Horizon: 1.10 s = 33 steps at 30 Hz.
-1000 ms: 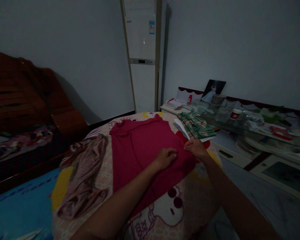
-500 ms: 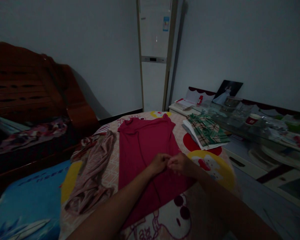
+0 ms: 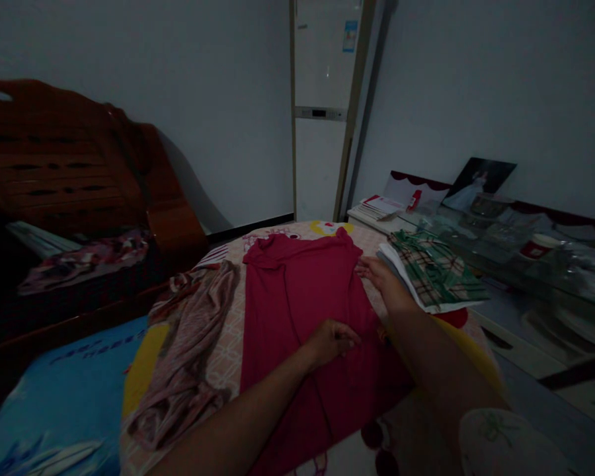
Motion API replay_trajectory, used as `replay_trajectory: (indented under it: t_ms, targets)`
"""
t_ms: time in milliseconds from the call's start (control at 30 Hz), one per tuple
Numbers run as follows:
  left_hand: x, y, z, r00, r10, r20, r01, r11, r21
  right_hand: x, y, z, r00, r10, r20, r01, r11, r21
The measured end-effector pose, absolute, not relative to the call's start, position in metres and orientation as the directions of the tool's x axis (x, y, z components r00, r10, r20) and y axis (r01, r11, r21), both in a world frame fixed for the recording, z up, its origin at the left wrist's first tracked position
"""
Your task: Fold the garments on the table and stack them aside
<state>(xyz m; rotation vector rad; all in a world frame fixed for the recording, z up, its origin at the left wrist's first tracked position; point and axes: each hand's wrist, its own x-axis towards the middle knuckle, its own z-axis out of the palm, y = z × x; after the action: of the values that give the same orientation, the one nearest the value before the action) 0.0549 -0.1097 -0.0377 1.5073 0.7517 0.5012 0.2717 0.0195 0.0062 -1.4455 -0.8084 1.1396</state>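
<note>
A dark pink T-shirt (image 3: pixel 310 284) lies spread out, with a lengthwise crease left of its middle. My left hand (image 3: pixel 331 342) is over its lower middle, fingers loosely bent and apart, holding nothing. At the shirt's upper right edge, near the sleeve, is my right hand (image 3: pixel 377 272). Its fingers reach toward the cloth, spread a little; whether the fingertips touch it is hard to make out in the dim light. The shirt's lower right part is partly hidden behind my right forearm.
Left of the shirt, a crumpled brownish-pink garment (image 3: pixel 198 357) lies on the patterned cover (image 3: pixel 231 330). A folded green plaid garment (image 3: pixel 436 268) rests on white cloth at right. Beyond are a glass-topped cabinet (image 3: pixel 506 254), a wooden bench (image 3: pixel 79 165) and a tall white air conditioner (image 3: pixel 320 165).
My hands were together over the shirt's right middle. My right hand has moved away from me to the upper right edge; my left hand has shifted slightly nearer. The view has turned left.
</note>
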Motion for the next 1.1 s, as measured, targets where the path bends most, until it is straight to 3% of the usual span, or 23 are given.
replay_trajectory:
  t_ms: [233,433,600,767,900,1000,1100]
  targets:
    - [0.052,-0.112,-0.034,0.707,0.694,-0.136,0.120,0.072,0.990,0.269,0.050,0.005,0.303,0.937,-0.172,-0.083,-0.154,-0.985]
    - [0.051,-0.119,-0.022,0.695,0.697,-0.175,0.104,0.144,0.984,0.255,0.069,0.032,0.311,0.950,-0.029,0.034,-0.041,-0.999]
    - [0.052,-0.132,-0.011,0.719,0.662,-0.210,0.119,0.181,0.976,0.221,0.088,0.051,0.159,0.987,0.025,0.138,0.003,-0.990]
    - [0.048,-0.137,-0.011,0.750,0.622,-0.225,0.104,0.224,0.969,0.175,0.083,0.030,-0.035,0.998,-0.053,0.189,-0.045,-0.981]
    - [0.045,-0.130,-0.023,0.804,0.503,-0.318,0.151,0.345,0.926,0.163,0.067,0.018,-0.161,0.982,-0.098,0.138,-0.076,-0.988]
    - [0.043,-0.123,-0.029,0.849,0.404,-0.341,0.162,0.415,0.895,0.178,0.057,0.021,-0.143,0.989,-0.048,0.054,-0.041,-0.998]
    - [0.040,-0.119,-0.025,0.869,0.374,-0.323,0.155,0.415,0.896,0.205,0.040,0.028,-0.029,1.000,-0.009,0.100,-0.006,-0.995]
